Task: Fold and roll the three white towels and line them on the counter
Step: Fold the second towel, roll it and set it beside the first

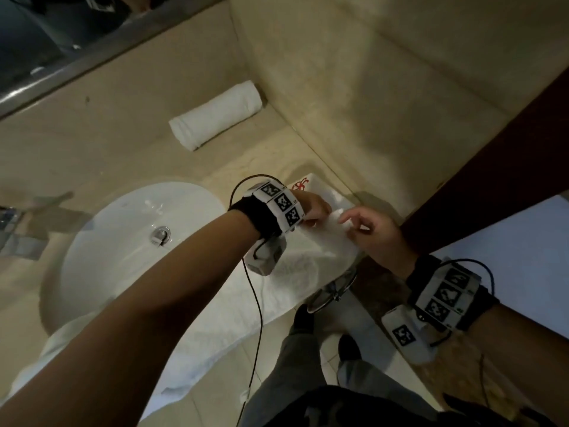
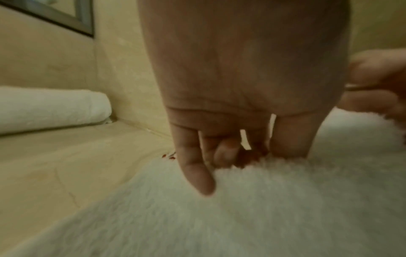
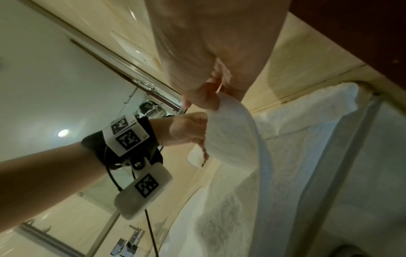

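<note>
One rolled white towel [image 1: 215, 115] lies on the counter against the back wall, also seen as the roll [image 2: 50, 107] in the left wrist view. A second white towel [image 1: 308, 266] is spread right of the sink and hangs over the counter's front edge. My left hand [image 1: 314, 208] and right hand [image 1: 363, 223] meet at its far end. Both pinch a raised fold of this towel [image 3: 232, 132], the right hand [image 3: 206, 99] above the left hand [image 3: 186, 132]. The left fingers [image 2: 195, 170] curl down into the pile of the towel [image 2: 263, 208]. A red emblem [image 1: 300, 184] shows on white cloth just beyond my hands.
The white sink basin [image 1: 123, 235] lies left of the spread towel, with the faucet [image 1: 18, 229] at the far left. A beige wall meets the counter [image 1: 123, 134] right behind my hands. A dark wooden frame [image 1: 492, 167] stands at right, and a metal ring [image 1: 335, 291] hangs below the counter edge.
</note>
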A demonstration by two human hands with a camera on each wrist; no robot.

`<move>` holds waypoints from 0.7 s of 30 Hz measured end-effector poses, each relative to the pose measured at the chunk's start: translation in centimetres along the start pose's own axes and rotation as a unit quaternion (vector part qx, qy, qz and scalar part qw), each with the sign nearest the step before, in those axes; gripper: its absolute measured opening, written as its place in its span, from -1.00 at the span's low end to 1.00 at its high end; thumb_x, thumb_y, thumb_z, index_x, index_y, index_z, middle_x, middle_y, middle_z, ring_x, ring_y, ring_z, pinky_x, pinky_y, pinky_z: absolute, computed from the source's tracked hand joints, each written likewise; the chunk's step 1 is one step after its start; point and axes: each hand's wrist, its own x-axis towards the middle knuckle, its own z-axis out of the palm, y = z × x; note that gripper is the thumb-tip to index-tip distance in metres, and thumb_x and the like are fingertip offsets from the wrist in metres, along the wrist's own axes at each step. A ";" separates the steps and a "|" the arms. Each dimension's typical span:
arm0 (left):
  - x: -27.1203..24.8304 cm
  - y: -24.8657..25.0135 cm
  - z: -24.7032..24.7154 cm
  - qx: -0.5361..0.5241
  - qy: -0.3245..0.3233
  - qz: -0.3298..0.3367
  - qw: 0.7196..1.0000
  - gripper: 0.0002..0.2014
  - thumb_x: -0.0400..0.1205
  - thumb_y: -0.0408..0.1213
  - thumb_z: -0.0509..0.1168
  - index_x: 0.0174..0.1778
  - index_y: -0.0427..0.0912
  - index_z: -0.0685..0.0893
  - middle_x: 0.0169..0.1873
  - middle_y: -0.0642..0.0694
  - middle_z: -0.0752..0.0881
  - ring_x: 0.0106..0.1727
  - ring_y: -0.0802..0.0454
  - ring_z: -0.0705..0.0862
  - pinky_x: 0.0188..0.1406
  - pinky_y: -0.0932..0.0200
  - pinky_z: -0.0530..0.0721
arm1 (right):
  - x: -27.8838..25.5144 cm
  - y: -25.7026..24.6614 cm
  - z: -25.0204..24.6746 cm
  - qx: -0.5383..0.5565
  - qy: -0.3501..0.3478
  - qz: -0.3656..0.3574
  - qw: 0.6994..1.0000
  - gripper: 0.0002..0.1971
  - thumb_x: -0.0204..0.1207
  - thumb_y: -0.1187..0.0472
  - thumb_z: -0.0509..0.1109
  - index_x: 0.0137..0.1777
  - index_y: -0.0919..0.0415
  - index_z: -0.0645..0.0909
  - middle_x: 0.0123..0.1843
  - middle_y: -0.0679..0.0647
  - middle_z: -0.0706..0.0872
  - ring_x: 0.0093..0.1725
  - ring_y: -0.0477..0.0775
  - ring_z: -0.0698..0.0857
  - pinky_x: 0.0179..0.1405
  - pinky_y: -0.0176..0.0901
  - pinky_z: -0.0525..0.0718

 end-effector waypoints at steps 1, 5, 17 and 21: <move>0.0 0.1 0.1 -0.003 0.004 0.012 1.000 -0.65 0.74 -0.42 0.05 0.45 -0.38 0.44 0.26 -0.21 0.54 0.11 0.01 0.50 -0.38 0.56 0.39 | 0.0 -0.3 0.1 0.006 -0.004 -0.004 1.000 -0.69 0.34 0.64 0.25 -0.11 0.23 0.59 -0.34 -0.07 0.42 -0.33 -0.35 0.51 -0.28 -0.62 0.43; -0.4 -0.1 -0.7 -0.019 0.158 0.025 0.987 -0.79 0.63 -0.38 0.17 0.15 -0.28 0.59 0.11 -0.21 0.61 0.18 -0.13 0.56 0.11 0.27 0.43 | 0.5 0.6 0.4 -0.029 0.030 0.040 0.998 -0.53 0.30 0.61 0.14 0.12 0.15 0.49 -0.23 -0.05 0.36 -0.19 -0.08 0.44 -0.30 -0.56 0.43; -1.5 1.4 -0.6 0.097 0.097 0.066 0.988 -0.61 0.59 -0.34 0.29 0.35 -0.33 0.54 0.30 -0.23 0.57 0.36 -0.10 0.48 0.33 0.16 0.39 | 0.1 -2.8 0.0 -0.013 -0.030 -0.045 0.998 -0.38 0.21 0.69 0.02 -0.14 -0.14 0.42 -0.30 -0.04 0.26 -0.30 -0.11 0.32 -0.31 -0.36 0.29; -2.6 1.7 -0.7 -0.013 0.081 0.031 0.996 -0.90 0.62 -0.46 0.20 -0.21 -0.31 0.52 -0.42 -0.06 0.46 -0.13 -0.02 0.45 -0.47 0.39 0.38 | 0.1 -3.9 -0.1 -0.005 -0.043 -0.069 0.997 -0.42 0.20 0.66 0.00 -0.14 -0.11 0.43 -0.32 -0.04 0.24 -0.32 -0.09 0.29 -0.31 -0.30 0.27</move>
